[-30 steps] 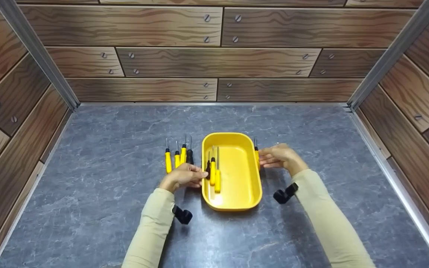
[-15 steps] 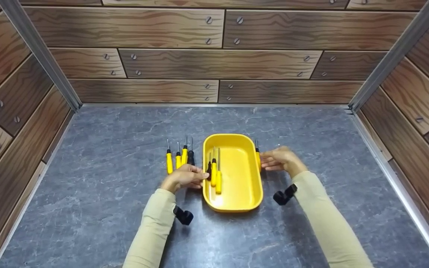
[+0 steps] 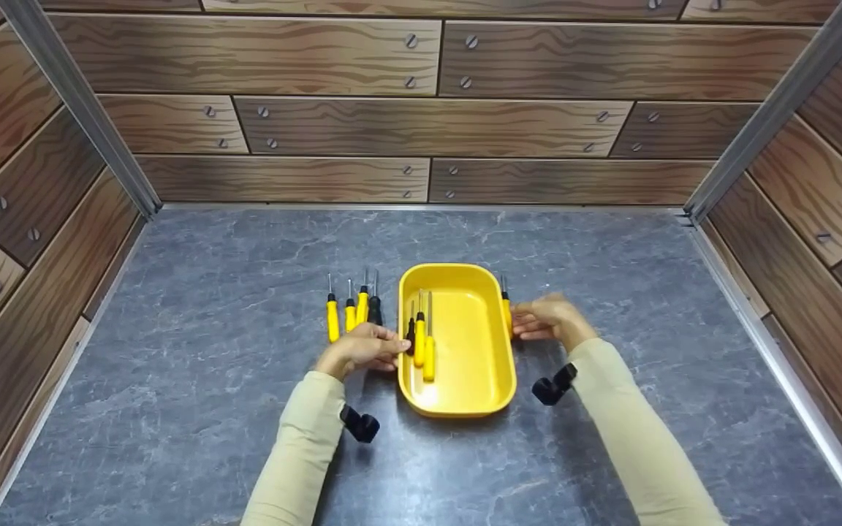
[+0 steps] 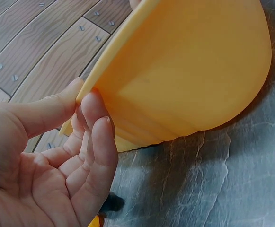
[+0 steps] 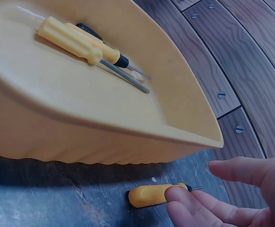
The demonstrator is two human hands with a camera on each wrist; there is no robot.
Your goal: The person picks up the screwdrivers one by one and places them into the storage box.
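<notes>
My left hand (image 3: 366,345) pinches the left rim of a yellow plastic bin (image 3: 468,343) between thumb and fingers; the left wrist view shows the thumb over the edge. Inside the bin lie a black-handled screwdriver (image 3: 411,336), a yellow screwdriver with a black collar (image 3: 419,342) and an all-yellow-handled screwdriver (image 5: 71,40). At the bin's right side, my right hand (image 3: 549,318) has thumb and fingers spread apart. Its fingertips are beside a yellow screwdriver (image 5: 149,195) lying on the table; whether they touch it I cannot tell.
Left of the bin, several screwdrivers lie on the grey marbled table (image 3: 209,365), among them a yellow one (image 3: 332,319) and a black one (image 3: 375,310); my left hand hides some handle ends. Wood-patterned walls (image 3: 421,124) enclose the back and sides.
My right hand and forearm have shifted slightly toward me. The left hand keeps its pinch on the bin's rim, and the bin and screwdrivers stay in place.
</notes>
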